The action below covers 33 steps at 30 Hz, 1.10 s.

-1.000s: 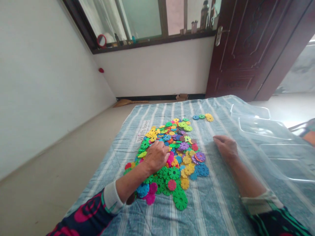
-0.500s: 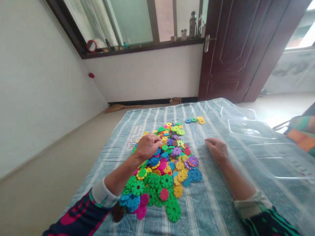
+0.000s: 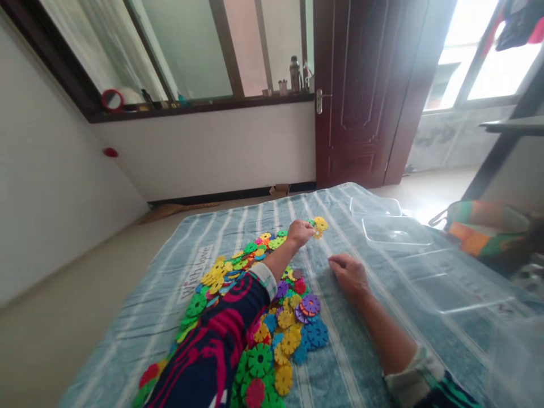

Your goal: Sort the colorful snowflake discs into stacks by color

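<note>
Dozens of flat, round plastic discs with notched rims and small centre holes [image 3: 285, 318], in green, yellow, blue, purple, red and orange, lie in a loose, overlapping heap on a soft blue-grey cloth with white stripes [image 3: 340, 351]. The left hand [image 3: 301, 232] reaches over the heap to its far side, thumb and fingers pinched on the edge of a yellow notched plastic disc [image 3: 318, 233]. Just behind that piece lies another yellow notched disc [image 3: 321, 222], with part of a green notched disc [image 3: 310, 222] beside it. The right hand [image 3: 349, 276] is to the right of the heap, apart from it, low over the cloth, fingers curled in and together; its palm side is turned away.

Along the right stand clear, thin-walled rectangular plastic boxes with rounded rims [image 3: 397, 241], so see-through that the stripes show through them; one more at the lower right corner [image 3: 516, 362] is cut off and blurred. A navy sleeve with magenta swirls [image 3: 212, 340] and a pale cuff hides much of the heap's middle, and the near end runs out of view. The left hand covers most of the green disc, and dark lettering on the cloth [image 3: 195, 272] reads "With love".
</note>
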Each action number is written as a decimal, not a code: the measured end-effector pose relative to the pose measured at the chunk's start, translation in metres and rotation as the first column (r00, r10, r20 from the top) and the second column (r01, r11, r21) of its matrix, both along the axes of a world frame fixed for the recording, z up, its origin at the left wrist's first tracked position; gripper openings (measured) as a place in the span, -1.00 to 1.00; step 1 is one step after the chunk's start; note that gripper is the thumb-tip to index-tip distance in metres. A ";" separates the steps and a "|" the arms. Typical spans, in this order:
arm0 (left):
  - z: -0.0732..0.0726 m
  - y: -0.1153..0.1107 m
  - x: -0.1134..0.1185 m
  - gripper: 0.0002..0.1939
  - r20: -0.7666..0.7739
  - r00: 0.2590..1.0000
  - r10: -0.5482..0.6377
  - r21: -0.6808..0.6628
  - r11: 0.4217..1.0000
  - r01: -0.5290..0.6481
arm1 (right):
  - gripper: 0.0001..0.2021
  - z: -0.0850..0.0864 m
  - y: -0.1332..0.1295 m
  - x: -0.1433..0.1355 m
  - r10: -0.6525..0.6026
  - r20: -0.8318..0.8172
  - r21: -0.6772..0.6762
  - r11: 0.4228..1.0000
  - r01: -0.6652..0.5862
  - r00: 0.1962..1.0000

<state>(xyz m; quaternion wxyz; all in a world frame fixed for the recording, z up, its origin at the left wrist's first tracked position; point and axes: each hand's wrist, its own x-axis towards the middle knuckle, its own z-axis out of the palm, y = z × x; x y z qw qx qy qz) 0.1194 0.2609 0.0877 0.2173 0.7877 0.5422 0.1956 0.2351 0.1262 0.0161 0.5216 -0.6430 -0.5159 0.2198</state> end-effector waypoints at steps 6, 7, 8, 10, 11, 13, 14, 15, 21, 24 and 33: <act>-0.007 0.032 0.030 -0.73 -0.099 0.995 0.028 -0.029 0.999 -0.031 | -0.77 0.002 0.000 -0.002 -0.001 0.032 0.016 1.000 0.000 1.000; -0.007 0.035 0.033 -0.72 -0.109 0.994 0.031 -0.031 0.999 -0.034 | -0.77 0.002 0.000 -0.003 -0.002 0.032 0.016 1.000 0.002 0.999; -0.008 0.038 0.035 -0.72 -0.117 0.993 0.031 -0.032 0.999 -0.035 | -0.77 0.002 0.000 -0.003 -0.006 0.032 0.015 1.000 0.005 0.999; -0.009 0.041 0.039 -0.71 -0.134 0.991 0.027 -0.032 0.999 -0.031 | -0.77 0.002 0.000 -0.003 -0.014 0.032 0.013 1.000 0.014 0.999; -0.009 0.043 0.040 -0.71 -0.144 0.989 0.024 -0.030 0.999 -0.028 | -0.78 0.002 0.000 -0.003 -0.016 0.031 0.013 1.000 0.016 0.999; -0.010 0.044 0.043 -0.71 -0.168 0.986 0.020 -0.022 0.999 -0.024 | -0.78 0.002 0.000 -0.003 -0.019 0.029 0.016 1.000 0.019 0.999; -0.010 0.044 0.045 -0.71 -0.181 0.983 0.020 -0.016 1.000 -0.023 | -0.78 0.002 0.001 -0.003 -0.019 0.028 0.018 1.000 0.019 0.999; -0.010 0.045 0.045 -0.71 -0.193 0.981 0.021 -0.008 1.000 -0.023 | -0.78 0.002 0.001 -0.003 -0.018 0.027 0.019 1.000 0.017 0.999; -0.003 0.044 0.035 -0.73 -0.228 0.973 0.021 0.078 0.997 -0.004 | -0.77 0.002 0.001 -0.003 -0.014 0.015 0.015 1.000 0.014 1.000; 0.007 0.041 0.014 -0.76 -0.238 0.971 0.023 0.123 0.992 0.007 | -0.77 0.001 0.000 -0.002 -0.006 0.012 0.012 1.000 0.006 1.000; 0.032 -0.007 -0.114 -0.79 -0.266 0.963 0.037 0.190 0.982 0.015 | -0.73 -0.001 -0.005 0.002 -0.012 0.015 -0.037 0.999 0.012 1.000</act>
